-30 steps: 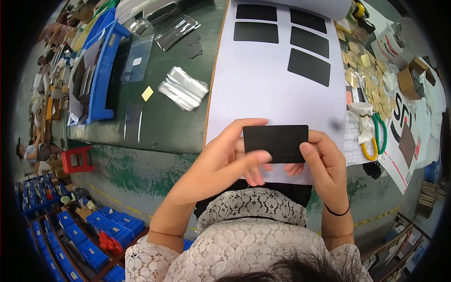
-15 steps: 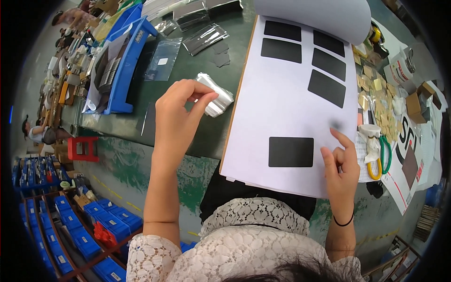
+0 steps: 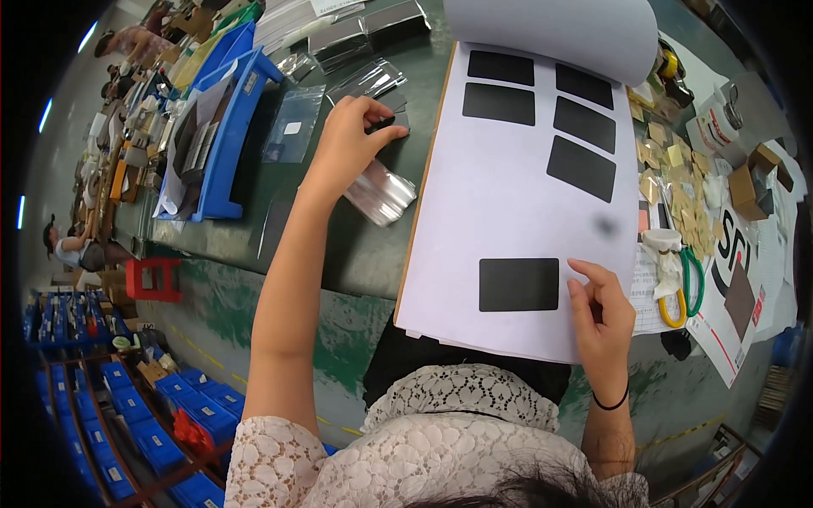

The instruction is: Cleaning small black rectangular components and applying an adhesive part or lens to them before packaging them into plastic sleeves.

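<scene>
My left hand (image 3: 349, 140) reaches over several small dark square pieces (image 3: 400, 103) on the green table, thumb and forefinger apart around them. It appears to hold nothing. Just below it lies a stack of clear plastic sleeves (image 3: 383, 196). My right hand (image 3: 605, 311) hovers with forefinger and thumb parted at the right edge of a black rectangular card (image 3: 518, 284). That card lies near the front of a pad of large white paper (image 3: 474, 203). More black cards (image 3: 500, 103) sit in two columns toward the far end, under the rolled-back top sheet (image 3: 550, 30).
At left stands a blue bin (image 3: 233, 135) with papers and dark parts inside. A clear bag (image 3: 292, 127) lies beside it, and film-wrapped dark stacks (image 3: 373, 34) are behind. Scissors (image 3: 682, 292) with green and yellow handles and tan pieces (image 3: 677, 186) are at right.
My left hand has moved away from the clear sleeves, farther out to the small dark pieces. My right hand has come down and left to the black card's edge. The view has shifted slightly.
</scene>
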A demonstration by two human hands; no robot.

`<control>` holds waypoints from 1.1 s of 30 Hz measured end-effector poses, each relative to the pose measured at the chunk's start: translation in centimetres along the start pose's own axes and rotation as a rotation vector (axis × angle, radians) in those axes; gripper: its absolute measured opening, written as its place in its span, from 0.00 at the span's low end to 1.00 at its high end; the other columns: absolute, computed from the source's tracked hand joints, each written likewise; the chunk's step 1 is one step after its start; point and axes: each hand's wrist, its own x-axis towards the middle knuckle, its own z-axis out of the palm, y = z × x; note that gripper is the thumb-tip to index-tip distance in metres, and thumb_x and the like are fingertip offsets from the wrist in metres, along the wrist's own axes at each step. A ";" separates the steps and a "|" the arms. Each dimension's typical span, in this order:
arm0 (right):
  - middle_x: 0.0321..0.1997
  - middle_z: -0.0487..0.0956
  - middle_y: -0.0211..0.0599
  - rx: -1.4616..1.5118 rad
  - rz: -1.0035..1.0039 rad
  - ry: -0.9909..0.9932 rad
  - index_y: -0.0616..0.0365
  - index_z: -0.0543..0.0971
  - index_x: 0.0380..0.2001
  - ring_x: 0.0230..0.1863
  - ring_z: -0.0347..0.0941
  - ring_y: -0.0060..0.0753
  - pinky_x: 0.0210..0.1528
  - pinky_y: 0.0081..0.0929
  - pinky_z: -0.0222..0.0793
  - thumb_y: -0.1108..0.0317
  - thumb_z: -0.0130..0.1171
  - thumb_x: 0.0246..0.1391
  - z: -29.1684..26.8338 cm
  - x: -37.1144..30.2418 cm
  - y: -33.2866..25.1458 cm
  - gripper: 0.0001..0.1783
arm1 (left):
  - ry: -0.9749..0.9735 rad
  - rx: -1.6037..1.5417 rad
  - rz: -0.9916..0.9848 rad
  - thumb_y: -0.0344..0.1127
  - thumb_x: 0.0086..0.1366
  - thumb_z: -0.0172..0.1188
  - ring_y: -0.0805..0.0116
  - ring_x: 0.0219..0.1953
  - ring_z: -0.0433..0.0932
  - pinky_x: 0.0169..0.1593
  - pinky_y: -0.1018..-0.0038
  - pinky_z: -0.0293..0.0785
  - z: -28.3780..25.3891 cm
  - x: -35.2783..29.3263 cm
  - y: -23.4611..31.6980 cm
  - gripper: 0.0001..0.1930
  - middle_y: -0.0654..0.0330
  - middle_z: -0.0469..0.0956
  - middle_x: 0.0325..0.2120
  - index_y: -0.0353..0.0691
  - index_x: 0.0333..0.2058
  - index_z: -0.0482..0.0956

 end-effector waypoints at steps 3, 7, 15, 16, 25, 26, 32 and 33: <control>0.18 0.66 0.26 -0.006 0.000 -0.001 0.60 0.81 0.47 0.19 0.57 0.19 0.22 0.21 0.53 0.78 0.61 0.59 0.0 0.1 0.0 0.12 | -0.038 -0.032 -0.027 0.37 0.55 0.75 0.68 0.36 0.77 0.43 0.73 0.75 -0.2 0.1 0.4 0.18 0.55 0.79 0.38 0.33 0.41 0.82; 0.18 0.66 0.27 -0.019 -0.019 -0.016 0.60 0.81 0.47 0.18 0.58 0.19 0.22 0.21 0.53 0.78 0.61 0.59 -0.2 0.1 -0.2 0.12 | -0.038 -0.002 -0.021 0.33 0.56 0.74 0.68 0.37 0.77 0.44 0.72 0.75 -0.9 -0.6 1.6 0.18 0.56 0.79 0.36 0.32 0.42 0.81; 0.22 0.71 0.29 0.068 0.035 0.000 0.61 0.82 0.43 0.21 0.62 0.20 0.23 0.20 0.56 0.79 0.62 0.58 -0.3 0.0 -0.3 0.10 | -0.090 -0.272 0.132 0.30 0.59 0.70 0.66 0.43 0.80 0.47 0.73 0.77 -2.9 -3.9 6.7 0.19 0.56 0.80 0.40 0.32 0.48 0.79; 0.22 0.71 0.29 0.058 0.049 0.012 0.61 0.82 0.43 0.21 0.62 0.20 0.23 0.20 0.56 0.79 0.62 0.58 -0.4 0.0 -0.4 0.10 | -0.182 -0.442 0.139 0.27 0.60 0.68 0.65 0.45 0.82 0.48 0.74 0.78 -2.8 -4.9 8.0 0.19 0.55 0.80 0.42 0.31 0.51 0.78; 0.34 0.77 0.36 0.173 -0.296 -0.050 0.59 0.83 0.34 0.34 0.74 0.32 0.32 0.26 0.71 0.79 0.73 0.42 -1.0 2.1 -3.9 0.13 | -0.658 -1.296 -0.226 0.31 0.68 0.60 0.50 0.52 0.80 0.55 0.59 0.81 -1.1 -12.4 14.3 0.20 0.41 0.76 0.50 0.21 0.54 0.73; 0.34 0.77 0.36 0.168 -0.288 -0.045 0.59 0.83 0.34 0.34 0.74 0.32 0.32 0.26 0.71 0.79 0.73 0.42 -1.1 2.1 -3.9 0.13 | -0.659 -1.328 -0.223 0.30 0.68 0.60 0.51 0.51 0.81 0.55 0.59 0.81 -0.9 -12.4 14.4 0.20 0.41 0.76 0.49 0.21 0.53 0.74; 0.34 0.77 0.36 0.152 -0.287 -0.016 0.59 0.82 0.33 0.32 0.74 0.33 0.31 0.26 0.70 0.79 0.73 0.42 -1.1 1.7 -3.5 0.13 | -0.665 -1.308 -0.242 0.28 0.67 0.60 0.53 0.48 0.82 0.53 0.62 0.81 -1.0 -12.7 14.8 0.19 0.41 0.76 0.49 0.21 0.53 0.75; 0.34 0.77 0.36 0.149 -0.292 -0.012 0.59 0.82 0.33 0.32 0.74 0.33 0.30 0.26 0.70 0.79 0.74 0.41 -1.1 1.7 -3.5 0.13 | -0.661 -1.294 -0.236 0.28 0.67 0.60 0.53 0.48 0.82 0.53 0.62 0.81 -1.0 -12.7 14.9 0.19 0.41 0.76 0.49 0.21 0.53 0.75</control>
